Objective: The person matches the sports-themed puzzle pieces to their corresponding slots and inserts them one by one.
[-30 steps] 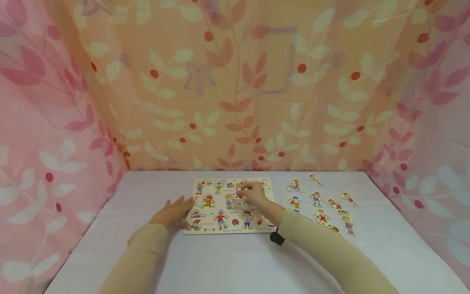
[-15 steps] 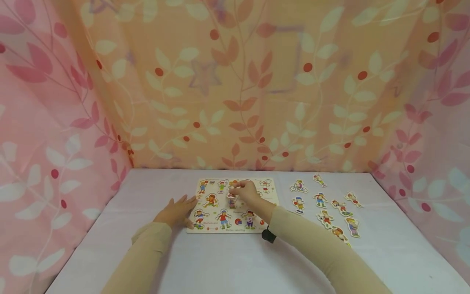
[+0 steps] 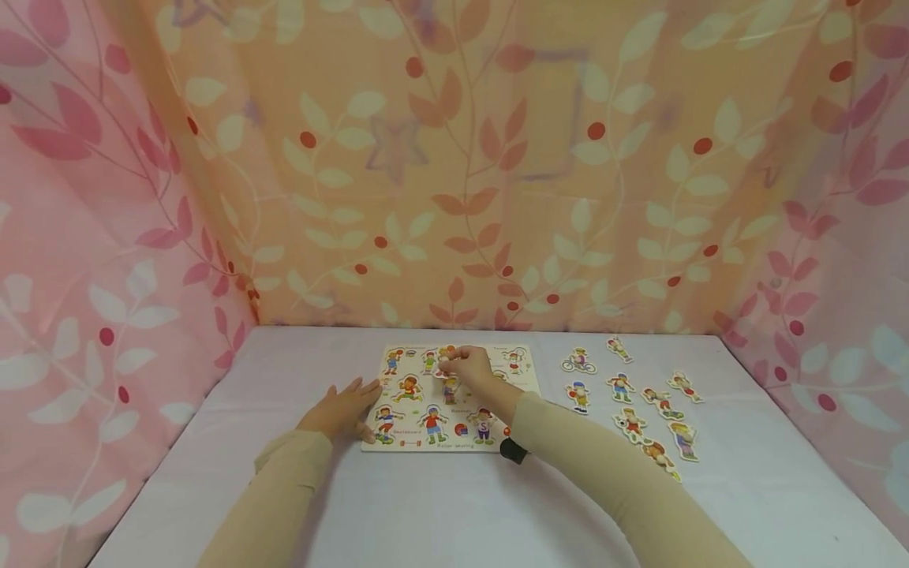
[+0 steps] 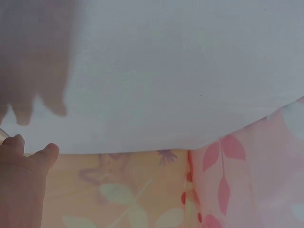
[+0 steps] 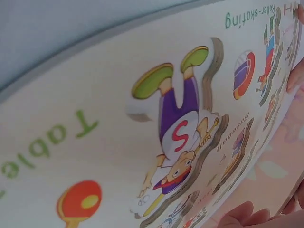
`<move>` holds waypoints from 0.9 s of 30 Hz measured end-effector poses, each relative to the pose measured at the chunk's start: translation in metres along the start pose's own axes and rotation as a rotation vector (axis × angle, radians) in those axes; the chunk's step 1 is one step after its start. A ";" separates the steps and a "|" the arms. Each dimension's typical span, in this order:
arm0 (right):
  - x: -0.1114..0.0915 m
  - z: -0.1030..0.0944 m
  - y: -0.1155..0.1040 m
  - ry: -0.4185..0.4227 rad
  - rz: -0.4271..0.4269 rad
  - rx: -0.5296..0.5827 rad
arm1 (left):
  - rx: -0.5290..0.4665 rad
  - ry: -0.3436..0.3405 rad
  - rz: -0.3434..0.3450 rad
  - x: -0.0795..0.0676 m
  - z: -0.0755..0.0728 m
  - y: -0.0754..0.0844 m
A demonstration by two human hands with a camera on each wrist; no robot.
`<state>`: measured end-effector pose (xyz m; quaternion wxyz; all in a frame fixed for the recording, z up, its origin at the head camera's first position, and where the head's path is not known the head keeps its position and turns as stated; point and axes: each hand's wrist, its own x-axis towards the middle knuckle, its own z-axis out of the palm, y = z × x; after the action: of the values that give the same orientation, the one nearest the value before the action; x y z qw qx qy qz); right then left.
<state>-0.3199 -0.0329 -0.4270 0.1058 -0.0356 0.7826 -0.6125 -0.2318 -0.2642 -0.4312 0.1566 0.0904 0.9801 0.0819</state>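
Note:
A flat puzzle board [image 3: 419, 446] with pictures of children at sports lies on the table. Over its upper middle, my right hand [image 3: 477, 375] pinches a small figure-shaped puzzle piece [image 3: 443, 371] between thumb and fingertips. The fingers partly cover the piece. My left hand [image 3: 346, 409] rests at the board's left edge, fingers spread and fairly straight. The left wrist view catches only some of its fingers [image 4: 47, 154], beside their shadow. In the right wrist view the board's printed surface [image 5: 114, 76] fills most of the picture, with right-hand fingertips [image 5: 244, 216] low down.
Several loose figure pieces lie right of the board, among them a cyclist [image 3: 578, 361], a figure in blue [image 3: 620, 386] and one with a football [image 3: 630, 426]. White cloth covers the table [image 3: 426, 513]. Patterned curtains [image 3: 454, 158] enclose the back and sides.
My right hand has moved left across the board with the puzzle piece, exposing more of the board's right side. My left hand keeps its place at the edge. The head view has shifted slightly.

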 end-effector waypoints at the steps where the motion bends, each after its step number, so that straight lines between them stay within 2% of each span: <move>1: 0.001 0.001 0.000 0.000 0.003 -0.002 | 0.000 0.000 -0.001 0.000 0.000 0.000; 14: 0.014 0.018 0.002 -0.034 0.027 0.076 | -0.029 0.008 -0.003 -0.004 -0.002 0.002; 27: 0.030 0.045 0.003 -0.026 0.021 0.072 | -0.044 -0.008 -0.039 0.000 0.001 0.000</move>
<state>-0.3394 -0.0811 -0.4435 0.1236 -0.0315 0.7590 -0.6385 -0.2318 -0.2642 -0.4323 0.1639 0.0680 0.9790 0.1001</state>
